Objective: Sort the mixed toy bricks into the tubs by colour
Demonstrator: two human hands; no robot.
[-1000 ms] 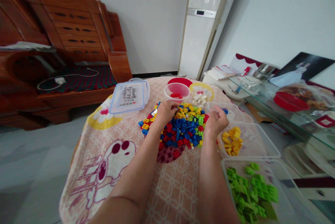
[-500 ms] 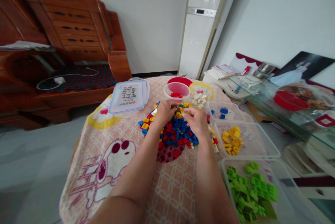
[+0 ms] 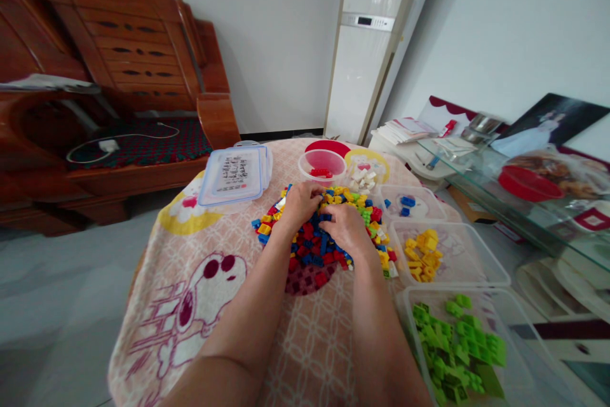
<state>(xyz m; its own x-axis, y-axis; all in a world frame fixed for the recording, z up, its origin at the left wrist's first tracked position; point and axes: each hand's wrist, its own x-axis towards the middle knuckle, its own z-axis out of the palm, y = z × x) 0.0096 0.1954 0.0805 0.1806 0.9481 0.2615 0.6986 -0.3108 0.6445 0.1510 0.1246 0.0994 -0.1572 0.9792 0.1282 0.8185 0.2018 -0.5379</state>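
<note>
A heap of small mixed-colour plastic bricks (image 3: 352, 204) lies in the middle of a round table under a cartoon-print cloth (image 3: 200, 280). My left hand (image 3: 299, 204) rests on the heap's far left side, fingers curled down into the bricks. My right hand (image 3: 344, 228) lies on the heap's near middle, fingers bent into the pieces. What either hand holds is hidden under the fingers.
Clear tubs stand right of the heap: one with blue bricks (image 3: 408, 204), one with yellow bricks (image 3: 424, 254), one with green bricks (image 3: 452, 350). A round tub with red bricks (image 3: 322, 167) and white bricks (image 3: 363, 178) sit behind. A lidded box (image 3: 233, 175) is at the left. A wooden bench (image 3: 109, 96) stands beyond.
My right hand has come from the blue tub at the right back onto the heap, then slid toward me. My left hand has stayed on the heap's far left side.
</note>
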